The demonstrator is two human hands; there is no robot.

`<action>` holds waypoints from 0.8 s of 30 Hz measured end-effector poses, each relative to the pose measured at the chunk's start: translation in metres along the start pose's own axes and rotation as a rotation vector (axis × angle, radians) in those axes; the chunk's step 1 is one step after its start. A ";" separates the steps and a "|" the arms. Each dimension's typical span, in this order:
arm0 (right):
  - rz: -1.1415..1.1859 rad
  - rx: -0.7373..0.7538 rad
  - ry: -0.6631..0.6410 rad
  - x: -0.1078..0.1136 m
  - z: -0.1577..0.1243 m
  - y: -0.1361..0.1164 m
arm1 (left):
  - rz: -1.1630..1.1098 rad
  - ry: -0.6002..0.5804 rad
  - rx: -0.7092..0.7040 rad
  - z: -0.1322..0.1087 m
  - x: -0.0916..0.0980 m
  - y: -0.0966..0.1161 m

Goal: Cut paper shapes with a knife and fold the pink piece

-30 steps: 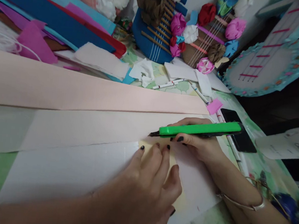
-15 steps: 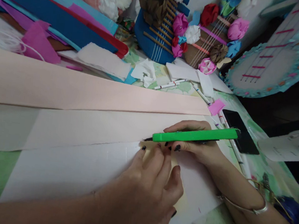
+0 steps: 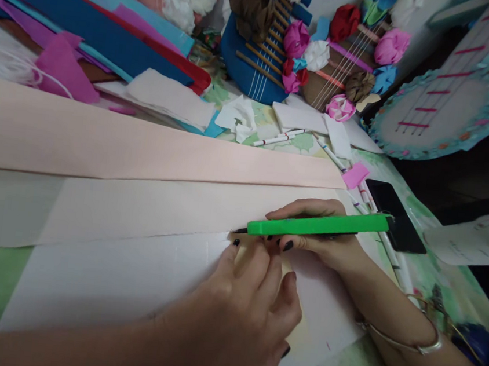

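on the white sheet (image 3: 107,285), i have the right hand (image 3: 325,248) gripping a green utility knife (image 3: 319,224); the left hand (image 3: 240,305), fingers open, rests on pale yellow card (image 3: 243,253).

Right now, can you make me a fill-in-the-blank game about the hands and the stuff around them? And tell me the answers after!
1. The right hand holds a long tool coloured ____.
2. The left hand shows nail polish that is ____.
3. The bracelet is worn on the ____ arm.
4. The little paper scrap beside the phone is ____.

Missing words: green; black; right; pink.
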State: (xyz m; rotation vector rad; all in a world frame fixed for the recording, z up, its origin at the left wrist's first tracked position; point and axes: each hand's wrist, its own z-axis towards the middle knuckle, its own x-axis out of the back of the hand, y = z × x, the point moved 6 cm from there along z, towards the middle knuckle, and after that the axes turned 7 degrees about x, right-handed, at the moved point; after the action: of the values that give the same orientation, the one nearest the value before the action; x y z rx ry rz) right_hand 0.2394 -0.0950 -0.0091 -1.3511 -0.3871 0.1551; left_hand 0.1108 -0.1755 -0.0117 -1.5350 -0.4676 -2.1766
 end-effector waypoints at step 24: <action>-0.015 -0.015 0.037 0.001 0.000 -0.001 | -0.015 -0.043 0.042 0.001 -0.001 0.000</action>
State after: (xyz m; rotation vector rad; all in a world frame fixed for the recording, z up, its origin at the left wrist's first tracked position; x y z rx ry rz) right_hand 0.2398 -0.0949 -0.0079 -1.3638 -0.3675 0.1150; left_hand 0.1119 -0.1749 -0.0120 -1.5630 -0.5374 -2.1347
